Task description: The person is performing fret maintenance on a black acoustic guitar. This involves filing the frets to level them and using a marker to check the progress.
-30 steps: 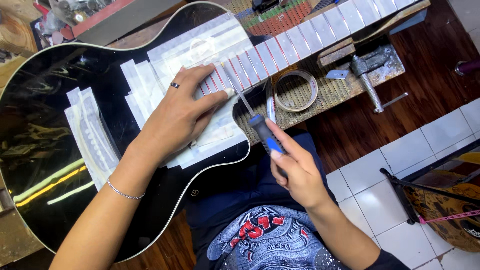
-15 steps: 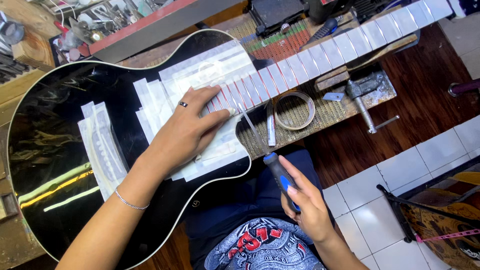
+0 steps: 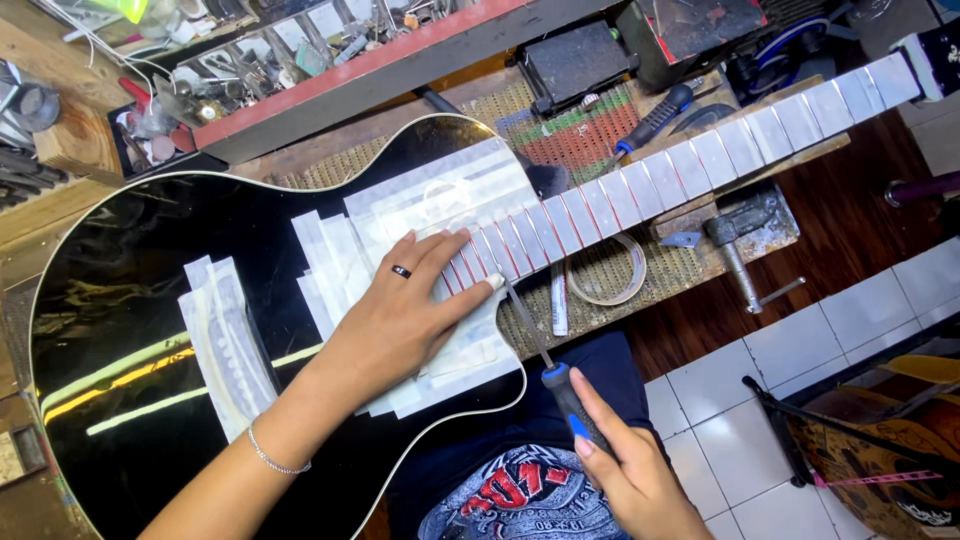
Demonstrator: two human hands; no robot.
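- Lying across the frame's centre, the black guitar point(image 3: 150, 300) has its taped fretboard point(image 3: 640, 185) running to the upper right.
- Your left hand point(image 3: 400, 320) rests flat on it, fingers released.
- Your right hand point(image 3: 630, 470), lower centre, is clenched around the file point(image 3: 545, 350), whose tip sits at the fretboard edge.
- Desk point(image 3: 600, 130) clutter sits behind.

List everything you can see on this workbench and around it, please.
guitar: one, glossy black, flat on the bench, neck running upper right
masking tape: many strips, white, over the body and between frets
tool: one, thin metal shaft, black-and-blue handle, tip at the fretboard edge
tape roll: one, pale ring, below the neck
hammer: one, grey metal, right of the roll
screwdriver: one, black and blue, above the neck
floor tiles: several, white, lower right
left hand: ringed, pressed on the taped body
right hand: fingers around the tool handle
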